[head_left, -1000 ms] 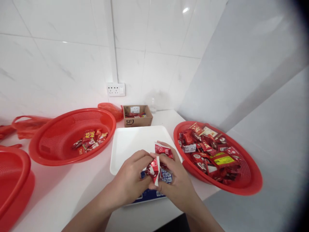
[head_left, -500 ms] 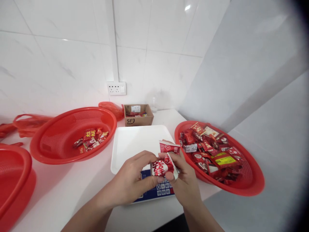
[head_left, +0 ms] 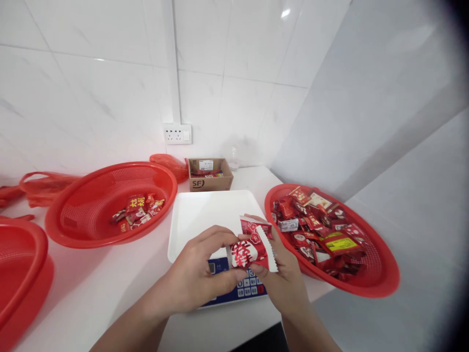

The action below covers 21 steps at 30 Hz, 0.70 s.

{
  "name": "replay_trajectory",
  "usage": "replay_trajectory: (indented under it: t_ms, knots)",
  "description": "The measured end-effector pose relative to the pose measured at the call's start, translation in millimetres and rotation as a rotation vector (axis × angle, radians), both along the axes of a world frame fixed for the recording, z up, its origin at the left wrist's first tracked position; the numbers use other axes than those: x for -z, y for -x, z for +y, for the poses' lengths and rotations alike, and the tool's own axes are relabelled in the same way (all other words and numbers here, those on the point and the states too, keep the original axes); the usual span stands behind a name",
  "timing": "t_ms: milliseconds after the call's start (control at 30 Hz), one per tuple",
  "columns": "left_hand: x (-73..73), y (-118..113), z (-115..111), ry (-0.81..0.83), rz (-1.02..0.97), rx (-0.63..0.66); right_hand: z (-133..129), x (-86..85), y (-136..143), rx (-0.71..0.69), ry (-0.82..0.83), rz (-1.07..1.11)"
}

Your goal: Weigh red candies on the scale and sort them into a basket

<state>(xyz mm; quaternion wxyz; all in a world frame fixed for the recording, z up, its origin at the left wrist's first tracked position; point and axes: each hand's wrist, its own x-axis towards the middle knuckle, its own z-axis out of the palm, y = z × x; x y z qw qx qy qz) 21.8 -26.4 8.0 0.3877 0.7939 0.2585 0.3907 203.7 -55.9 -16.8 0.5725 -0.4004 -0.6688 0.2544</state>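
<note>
Over the front of a white weighing scale (head_left: 207, 212), my left hand (head_left: 200, 276) pinches a red and white wrapped snack packet (head_left: 249, 250) between thumb and fingers. My right hand (head_left: 287, 276) is closed around the packet's right side, its thumb beneath the crimped white end. A second red packet (head_left: 251, 226) with a flower print sticks up behind the first, held in the right hand's fingers. The hands hide part of the scale's blue keypad (head_left: 249, 292).
To the right, a red basket (head_left: 384, 274) holds many wrapped snacks. A red basket (head_left: 84, 195) with several packets stands left, and another red basket (head_left: 32, 274) at the left edge. Behind the scale are a small cardboard box (head_left: 216, 184) and a red plastic bag (head_left: 170, 166).
The front packet has turned slightly in my hands, so its crimped right end and flower print show more. My right thumb has slipped lower behind it.
</note>
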Motion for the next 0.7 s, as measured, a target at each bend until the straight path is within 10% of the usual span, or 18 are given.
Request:
replay_trajectory:
  t_ms: [700]
  knots:
    - [6.9, 3.7, 1.8, 0.027, -0.110, -0.023, -4.0, 1.2, -2.4, 0.001, -0.073, -0.123]
